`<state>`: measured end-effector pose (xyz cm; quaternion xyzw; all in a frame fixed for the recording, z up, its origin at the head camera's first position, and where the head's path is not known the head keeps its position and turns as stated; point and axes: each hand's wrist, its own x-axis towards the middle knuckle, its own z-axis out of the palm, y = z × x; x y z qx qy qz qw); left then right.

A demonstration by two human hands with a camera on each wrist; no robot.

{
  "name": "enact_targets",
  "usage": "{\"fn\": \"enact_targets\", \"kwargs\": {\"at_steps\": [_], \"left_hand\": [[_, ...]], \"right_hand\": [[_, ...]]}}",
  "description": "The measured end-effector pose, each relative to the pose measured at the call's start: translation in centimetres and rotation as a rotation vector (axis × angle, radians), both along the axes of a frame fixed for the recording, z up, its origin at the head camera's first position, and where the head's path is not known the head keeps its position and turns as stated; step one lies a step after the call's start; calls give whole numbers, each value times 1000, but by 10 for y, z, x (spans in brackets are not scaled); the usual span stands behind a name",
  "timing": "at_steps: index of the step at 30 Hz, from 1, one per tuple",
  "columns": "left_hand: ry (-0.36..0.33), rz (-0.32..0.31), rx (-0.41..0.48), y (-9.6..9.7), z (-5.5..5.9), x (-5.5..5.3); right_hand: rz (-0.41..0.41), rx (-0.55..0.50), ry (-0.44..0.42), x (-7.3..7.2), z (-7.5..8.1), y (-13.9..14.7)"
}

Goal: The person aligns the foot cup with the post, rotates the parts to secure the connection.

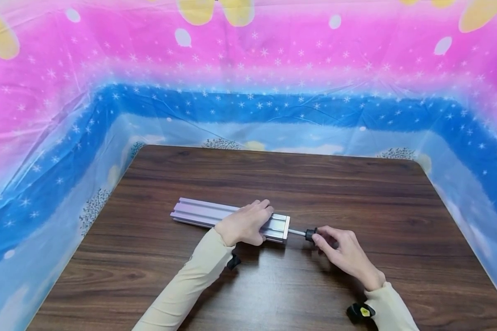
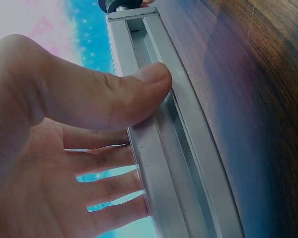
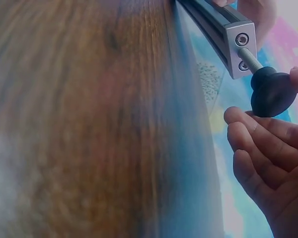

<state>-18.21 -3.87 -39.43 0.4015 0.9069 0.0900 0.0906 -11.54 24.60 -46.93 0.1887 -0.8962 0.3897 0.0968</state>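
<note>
Gripping silver bar [image 1: 205, 210] with left fingers [image 2: 114, 96], pinching black knob [image 3: 273, 91] with right fingers [image 3: 283, 130] towards the tabletop's [image 1: 314, 184] right edge, apparently threaded partway, with bare shaft [image 1: 297, 232] left between

In front of me I have a bench [image 1: 314, 184] with dark brown wood grain, its far corners rounded and a pale sheen lying on its near middle. Around its far edge and both sides I see a printed cloth [image 1: 273, 76], pink above, then a deep blue band [image 1: 232, 108], then pale blue below. Yellow shapes [image 1: 196, 10] run along its top, white ovals [image 1: 182, 37] dot the pink, small white snowflakes [image 1: 264, 52] scatter over pink and blue, and I spot dark speckled tufts [image 1: 221, 144] low down, near the bench's edge
</note>
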Motion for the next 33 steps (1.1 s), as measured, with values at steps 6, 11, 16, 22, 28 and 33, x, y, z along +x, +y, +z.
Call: {"fn": "enact_targets", "kwargs": {"at_steps": [6, 11, 16, 22, 28, 33], "left_hand": [[-4, 0, -5, -1, 2, 0], [-4, 0, 4, -2, 2, -1], [3, -8, 7, -2, 2, -2], [-4, -7, 4, -2, 2, -2], [-5, -7, 3, -2, 2, -2], [-15, -5, 0, -2, 2, -1]], "right_hand": [[0, -3, 8, -1, 0, 0], [29, 4, 86, -1, 3, 1], [109, -17, 192, 1, 5, -1], [126, -61, 183, 1, 7, -3], [83, -35, 161, 1, 6, -3], [56, -13, 157, 0, 2, -2]]}}
